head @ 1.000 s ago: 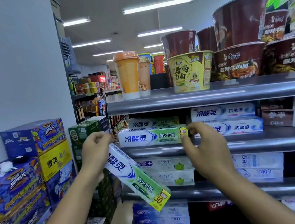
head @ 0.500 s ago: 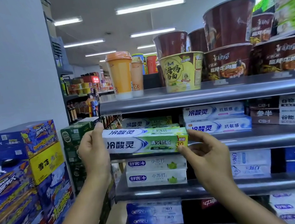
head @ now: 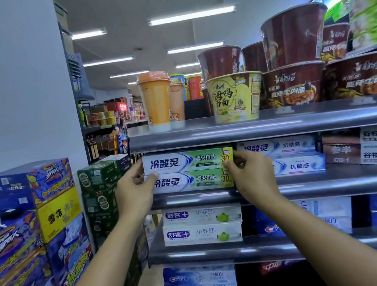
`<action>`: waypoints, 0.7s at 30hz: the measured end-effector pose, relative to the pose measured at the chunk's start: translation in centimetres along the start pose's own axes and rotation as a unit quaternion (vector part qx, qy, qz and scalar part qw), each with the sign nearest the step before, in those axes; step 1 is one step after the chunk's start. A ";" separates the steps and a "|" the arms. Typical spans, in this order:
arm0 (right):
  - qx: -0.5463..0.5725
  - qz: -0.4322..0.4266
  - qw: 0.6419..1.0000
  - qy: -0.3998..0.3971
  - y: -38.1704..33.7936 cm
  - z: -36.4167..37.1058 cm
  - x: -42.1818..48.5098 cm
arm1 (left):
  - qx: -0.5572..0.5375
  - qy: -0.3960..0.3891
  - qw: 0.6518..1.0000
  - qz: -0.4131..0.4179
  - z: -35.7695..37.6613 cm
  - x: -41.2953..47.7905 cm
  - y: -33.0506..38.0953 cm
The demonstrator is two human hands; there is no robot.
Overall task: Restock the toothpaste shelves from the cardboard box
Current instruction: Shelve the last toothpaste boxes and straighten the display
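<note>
A white and green toothpaste box (head: 186,161) lies level on top of an identical box (head: 191,181) at the left end of the second metal shelf (head: 309,185). My left hand (head: 134,194) grips the left ends of the two stacked boxes, thumb on the front. My right hand (head: 249,170) holds their right ends with curled fingers. To the right stand white and blue toothpaste boxes (head: 298,165) of the same brand. The cardboard box is out of view.
Instant noodle bowls (head: 234,96) and orange drink cups (head: 156,101) fill the shelf above. Lower shelves carry more toothpaste boxes (head: 202,231). Blue and yellow drink cartons (head: 35,213) and green beer cases (head: 97,180) are stacked at the left beside the aisle.
The toothpaste box in my left hand went from tilted and low to level, then onto the box on the shelf. Both hands now hold the stack's ends.
</note>
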State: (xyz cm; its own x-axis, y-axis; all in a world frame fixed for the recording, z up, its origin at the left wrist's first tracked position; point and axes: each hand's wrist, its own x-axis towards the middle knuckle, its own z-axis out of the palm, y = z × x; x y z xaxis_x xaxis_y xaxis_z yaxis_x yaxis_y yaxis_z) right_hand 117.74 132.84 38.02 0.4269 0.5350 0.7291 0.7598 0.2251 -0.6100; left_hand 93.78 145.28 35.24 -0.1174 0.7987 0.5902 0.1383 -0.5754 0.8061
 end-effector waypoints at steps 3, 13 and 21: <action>0.005 0.018 1.000 -0.014 0.0 0.4 0.1 | 0.023 0.038 0.999 -0.014 0.0 0.7 -0.3; -0.065 0.065 0.995 -0.040 -0.6 1.5 1.1 | 0.049 0.062 0.996 -0.028 -0.1 1.7 -1.6; -0.154 0.020 0.985 -0.071 -1.7 0.6 0.0 | 0.050 0.089 0.992 -0.068 -0.2 0.6 -0.1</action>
State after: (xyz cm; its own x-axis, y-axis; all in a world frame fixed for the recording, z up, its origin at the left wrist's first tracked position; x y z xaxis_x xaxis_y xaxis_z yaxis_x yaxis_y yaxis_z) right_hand 116.19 132.95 38.86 0.4028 0.6518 0.6426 0.8663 -0.0449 -0.4975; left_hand 93.50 145.77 35.49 -0.3120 0.8192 0.4813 0.2053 -0.4364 0.8760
